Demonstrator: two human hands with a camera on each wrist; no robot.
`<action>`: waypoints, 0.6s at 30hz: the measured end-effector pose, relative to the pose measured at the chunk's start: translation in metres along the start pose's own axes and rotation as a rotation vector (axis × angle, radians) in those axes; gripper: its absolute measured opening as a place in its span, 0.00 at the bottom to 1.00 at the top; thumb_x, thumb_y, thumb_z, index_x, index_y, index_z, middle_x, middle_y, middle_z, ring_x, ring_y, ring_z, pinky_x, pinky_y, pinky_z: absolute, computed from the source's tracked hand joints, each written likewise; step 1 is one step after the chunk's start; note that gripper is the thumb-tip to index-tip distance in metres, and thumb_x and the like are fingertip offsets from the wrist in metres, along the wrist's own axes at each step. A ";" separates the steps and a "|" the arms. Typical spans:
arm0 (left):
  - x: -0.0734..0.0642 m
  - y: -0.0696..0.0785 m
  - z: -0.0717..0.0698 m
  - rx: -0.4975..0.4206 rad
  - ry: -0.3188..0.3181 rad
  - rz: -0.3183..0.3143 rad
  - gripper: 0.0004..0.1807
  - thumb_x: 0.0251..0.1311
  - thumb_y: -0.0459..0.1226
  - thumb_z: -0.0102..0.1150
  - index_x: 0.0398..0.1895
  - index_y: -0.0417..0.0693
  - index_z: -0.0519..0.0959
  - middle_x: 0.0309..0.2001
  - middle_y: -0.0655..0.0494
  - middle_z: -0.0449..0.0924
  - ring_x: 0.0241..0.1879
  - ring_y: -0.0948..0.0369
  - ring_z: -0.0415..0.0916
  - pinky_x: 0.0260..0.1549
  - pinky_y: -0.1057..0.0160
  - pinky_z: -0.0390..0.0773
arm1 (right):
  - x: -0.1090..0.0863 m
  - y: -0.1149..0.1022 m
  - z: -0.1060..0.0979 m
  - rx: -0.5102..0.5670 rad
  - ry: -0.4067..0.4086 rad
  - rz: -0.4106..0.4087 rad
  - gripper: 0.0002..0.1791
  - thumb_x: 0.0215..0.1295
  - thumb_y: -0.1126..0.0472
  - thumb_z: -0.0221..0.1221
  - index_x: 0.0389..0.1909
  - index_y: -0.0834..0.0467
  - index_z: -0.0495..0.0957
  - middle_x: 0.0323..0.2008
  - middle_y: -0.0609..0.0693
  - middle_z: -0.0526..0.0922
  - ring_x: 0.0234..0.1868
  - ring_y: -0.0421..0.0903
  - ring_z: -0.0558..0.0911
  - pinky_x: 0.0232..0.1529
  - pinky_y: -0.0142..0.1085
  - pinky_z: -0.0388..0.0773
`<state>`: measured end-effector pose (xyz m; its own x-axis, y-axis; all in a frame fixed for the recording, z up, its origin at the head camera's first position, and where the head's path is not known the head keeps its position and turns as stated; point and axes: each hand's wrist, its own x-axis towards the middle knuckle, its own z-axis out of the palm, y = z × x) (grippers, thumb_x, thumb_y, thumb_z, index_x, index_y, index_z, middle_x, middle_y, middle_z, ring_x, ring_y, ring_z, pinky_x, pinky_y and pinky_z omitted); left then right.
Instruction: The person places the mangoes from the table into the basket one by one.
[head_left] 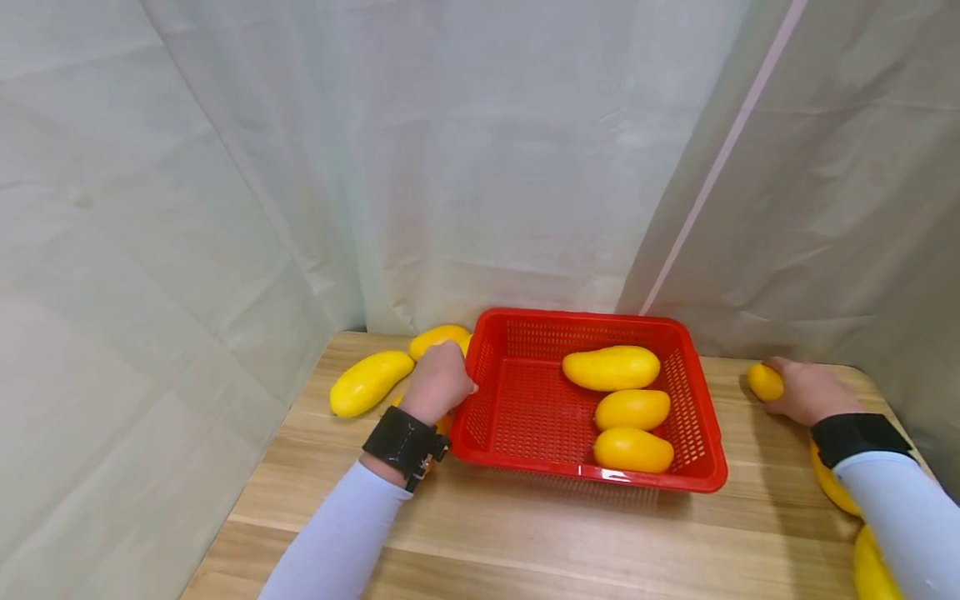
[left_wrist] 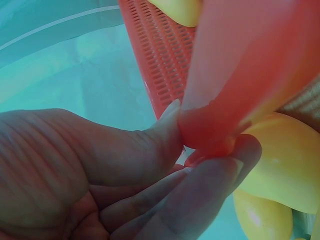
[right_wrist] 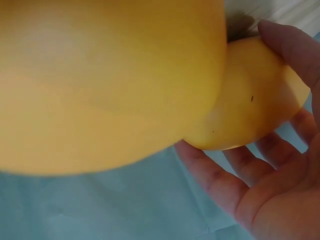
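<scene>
A red plastic basket [head_left: 517, 400] sits on the table with three yellow mangoes in its right half, the long one [head_left: 611, 368] behind two smaller ones [head_left: 633, 450]. My left hand [head_left: 438, 383] pinches the basket's left rim; the left wrist view shows the thumb and fingers on either side of the red rim [left_wrist: 215, 120]. Off to the right of the basket, my right hand [head_left: 810, 390] grips a small orange-yellow mango [right_wrist: 255, 95], thumb on one side and fingers curled round the other. A large yellow fruit [right_wrist: 100, 90] close to the camera hides part of it.
Left of the basket lie a long yellow mango [head_left: 370, 383] and another [head_left: 437, 337], with more partly hidden under my left hand. More yellow fruit [head_left: 873, 567] lies by my right forearm. A pale curtain [head_left: 510, 167] hangs behind the wooden table [head_left: 570, 542].
</scene>
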<state>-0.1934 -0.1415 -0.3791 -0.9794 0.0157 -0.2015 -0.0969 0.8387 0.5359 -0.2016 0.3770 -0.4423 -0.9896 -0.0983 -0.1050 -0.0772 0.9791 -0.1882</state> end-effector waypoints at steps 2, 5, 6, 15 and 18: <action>0.000 0.000 0.000 0.006 0.003 0.003 0.08 0.49 0.31 0.63 0.30 0.42 0.72 0.21 0.51 0.74 0.17 0.58 0.73 0.17 0.65 0.74 | 0.000 -0.003 0.002 0.002 0.022 -0.008 0.37 0.45 0.54 0.70 0.52 0.68 0.66 0.38 0.66 0.74 0.33 0.59 0.70 0.39 0.57 0.68; 0.000 0.000 0.001 0.007 0.008 0.006 0.09 0.48 0.31 0.63 0.30 0.42 0.72 0.22 0.51 0.74 0.18 0.58 0.73 0.17 0.65 0.74 | 0.001 -0.008 0.002 -0.003 0.069 -0.028 0.35 0.44 0.55 0.70 0.52 0.66 0.67 0.37 0.64 0.74 0.32 0.58 0.70 0.38 0.56 0.69; 0.000 0.000 0.001 0.008 0.009 0.006 0.09 0.48 0.31 0.63 0.30 0.42 0.72 0.22 0.51 0.74 0.18 0.58 0.73 0.17 0.65 0.74 | 0.002 -0.011 0.001 -0.006 0.087 -0.035 0.35 0.44 0.55 0.70 0.52 0.66 0.67 0.37 0.63 0.74 0.32 0.57 0.70 0.38 0.56 0.69; 0.002 0.000 0.001 0.029 0.005 -0.013 0.10 0.48 0.32 0.64 0.31 0.42 0.72 0.23 0.50 0.74 0.19 0.58 0.73 0.17 0.65 0.73 | 0.004 -0.035 -0.015 -0.023 0.216 -0.062 0.36 0.47 0.55 0.68 0.56 0.64 0.65 0.41 0.66 0.74 0.36 0.60 0.72 0.41 0.59 0.69; 0.003 0.000 0.001 0.038 0.005 -0.014 0.10 0.48 0.32 0.64 0.31 0.42 0.72 0.22 0.50 0.74 0.18 0.58 0.73 0.17 0.65 0.73 | 0.003 -0.047 -0.021 -0.022 0.268 -0.068 0.36 0.48 0.55 0.67 0.58 0.62 0.65 0.44 0.66 0.73 0.38 0.62 0.72 0.41 0.60 0.70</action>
<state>-0.1962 -0.1412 -0.3805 -0.9789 0.0009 -0.2042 -0.1038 0.8591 0.5012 -0.2035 0.3342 -0.4131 -0.9787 -0.1158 0.1698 -0.1439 0.9759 -0.1641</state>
